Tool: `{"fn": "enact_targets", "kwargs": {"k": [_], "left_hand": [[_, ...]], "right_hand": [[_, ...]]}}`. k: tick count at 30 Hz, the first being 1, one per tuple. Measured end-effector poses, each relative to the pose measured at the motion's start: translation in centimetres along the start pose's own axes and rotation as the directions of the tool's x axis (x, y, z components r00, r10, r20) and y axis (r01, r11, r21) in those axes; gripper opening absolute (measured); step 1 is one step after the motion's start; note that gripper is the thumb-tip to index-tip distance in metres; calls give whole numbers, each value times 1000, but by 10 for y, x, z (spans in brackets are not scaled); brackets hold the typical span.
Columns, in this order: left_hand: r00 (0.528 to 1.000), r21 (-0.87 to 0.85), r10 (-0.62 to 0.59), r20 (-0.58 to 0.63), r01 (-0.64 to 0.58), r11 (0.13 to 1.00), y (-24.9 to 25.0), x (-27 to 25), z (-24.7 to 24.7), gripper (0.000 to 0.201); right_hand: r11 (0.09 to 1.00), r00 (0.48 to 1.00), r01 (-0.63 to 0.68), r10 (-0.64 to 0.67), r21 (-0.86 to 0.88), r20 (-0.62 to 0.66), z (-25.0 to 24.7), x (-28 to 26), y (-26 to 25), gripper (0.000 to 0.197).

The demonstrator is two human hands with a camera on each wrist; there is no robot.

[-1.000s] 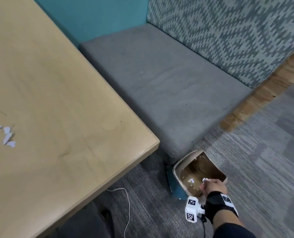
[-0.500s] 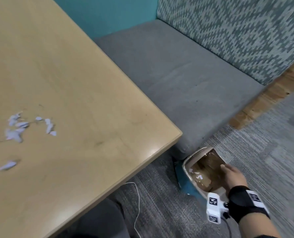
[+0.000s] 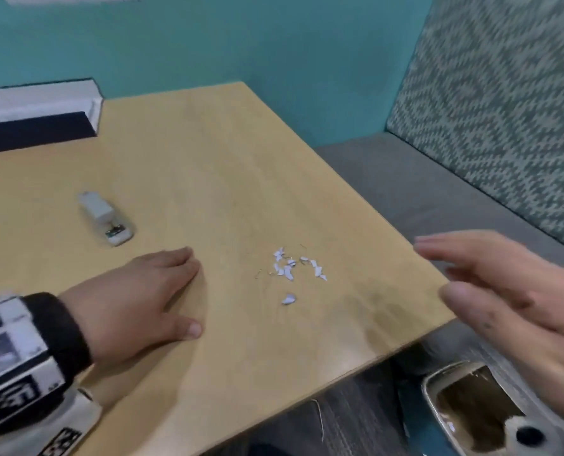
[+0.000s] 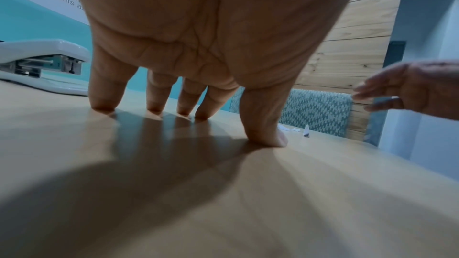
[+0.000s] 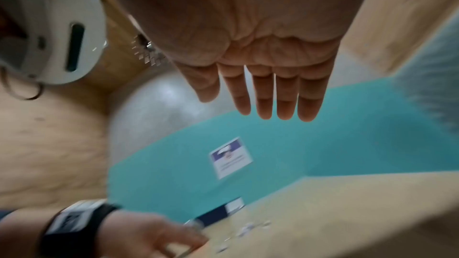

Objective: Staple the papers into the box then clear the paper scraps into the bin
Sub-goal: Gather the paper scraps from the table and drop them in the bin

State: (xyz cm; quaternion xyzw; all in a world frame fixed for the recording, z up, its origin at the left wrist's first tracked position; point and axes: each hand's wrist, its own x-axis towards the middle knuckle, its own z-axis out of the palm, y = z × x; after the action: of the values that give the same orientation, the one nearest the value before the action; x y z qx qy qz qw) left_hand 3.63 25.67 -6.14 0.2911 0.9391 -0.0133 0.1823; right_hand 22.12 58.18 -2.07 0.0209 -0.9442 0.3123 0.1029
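Our left hand lies flat, fingertips pressing the table, holding nothing. Our right hand hovers past the right edge, fingers straight and together, empty. Paper scraps sit near that edge; the bin stands below the near right corner; the stapler lies toward the left.

Bare light wooden tabletop lies open between the flat left hand and the cluster of small white paper scraps. The raised, straight-fingered right hand hovers over the table's right edge, apart from the scraps. A white stapler stands far-left; a white-rimmed box occupies the far-left corner. The open-topped bin sits on the floor below the table's right corner.
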Motion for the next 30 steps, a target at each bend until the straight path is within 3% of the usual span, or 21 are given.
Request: {"fn": "enact_targets", "kwargs": {"k": [3, 5, 7, 10, 14, 16, 21, 23, 25, 27, 29, 30], "left_hand": [[999, -12, -39, 1, 39, 999, 9, -2, -1, 96], [998, -11, -59, 11, 59, 998, 10, -1, 0, 94], [998, -9, -58, 19, 58, 998, 10, 0, 0, 92], [999, -15, -47, 18, 48, 999, 7, 2, 2, 86], [999, -19, -39, 10, 39, 999, 7, 1, 0, 81], [999, -8, -39, 9, 39, 999, 7, 0, 0, 83], [999, 9, -37, 26, 37, 999, 7, -2, -2, 88], [999, 13, -37, 36, 37, 999, 8, -2, -3, 85], [999, 19, -37, 34, 37, 999, 9, -3, -4, 82], [998, 19, -41, 38, 40, 999, 9, -3, -4, 82], [998, 21, -45, 40, 44, 999, 9, -4, -5, 84], [998, 20, -48, 42, 47, 999, 10, -5, -6, 84]], "right_hand": [[959, 948, 214, -158, -185, 276, 28, 45, -44, 59], [905, 885, 293, -135, -309, 445, 54, 74, -64, 66], [880, 830, 308, -63, -361, 555, 79, 101, -79, 60], [821, 784, 334, 31, -463, 620, 112, 135, -88, 50], [729, 697, 385, 172, -566, 696, 131, 151, -87, 75], [722, 684, 389, 189, -572, 704, 129, 145, -83, 80], [733, 701, 416, 119, -538, 703, 103, 101, -66, 113], [778, 710, 392, 83, -491, 699, 89, 92, -64, 81], [898, 784, 256, 24, -358, 620, 72, 94, -58, 48], [932, 877, 85, 98, -353, 470, 56, 100, -50, 48], [919, 893, -45, 214, -392, 397, 50, 105, -40, 46], [915, 885, -90, 255, -393, 390, 52, 107, -36, 35]]}}
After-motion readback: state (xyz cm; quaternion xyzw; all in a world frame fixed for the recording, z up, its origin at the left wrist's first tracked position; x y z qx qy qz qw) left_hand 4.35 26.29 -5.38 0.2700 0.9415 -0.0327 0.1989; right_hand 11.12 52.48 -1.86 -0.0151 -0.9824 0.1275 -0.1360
